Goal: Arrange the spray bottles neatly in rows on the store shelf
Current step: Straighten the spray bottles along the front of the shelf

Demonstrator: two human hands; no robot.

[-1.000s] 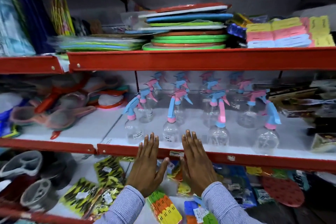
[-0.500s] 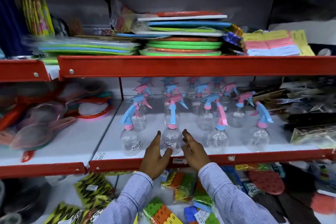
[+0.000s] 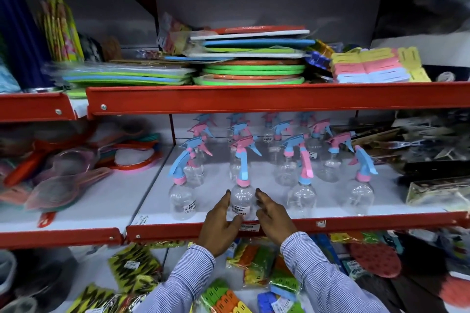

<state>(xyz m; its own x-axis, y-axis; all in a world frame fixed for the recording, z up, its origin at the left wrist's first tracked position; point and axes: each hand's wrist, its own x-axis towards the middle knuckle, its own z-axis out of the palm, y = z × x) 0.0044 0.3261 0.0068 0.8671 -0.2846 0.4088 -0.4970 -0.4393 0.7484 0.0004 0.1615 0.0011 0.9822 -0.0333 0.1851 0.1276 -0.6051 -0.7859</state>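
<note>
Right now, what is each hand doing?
Left hand: open, fingers against the left side of the clear plastic spray bottle with the pink collar.
Right hand: open, cupped beside that bottle's right side; contact cannot be told.

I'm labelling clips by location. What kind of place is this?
Most likely a household-goods shop aisle: red-edged shelves stacked with goods, a price tag on the shelf lip, sticker-labelled spray bottles in rows, and packaged goods below.

White, red-edged shelf (image 3: 292,226) — clear spray bottles (image 3: 301,198) in rows
</note>
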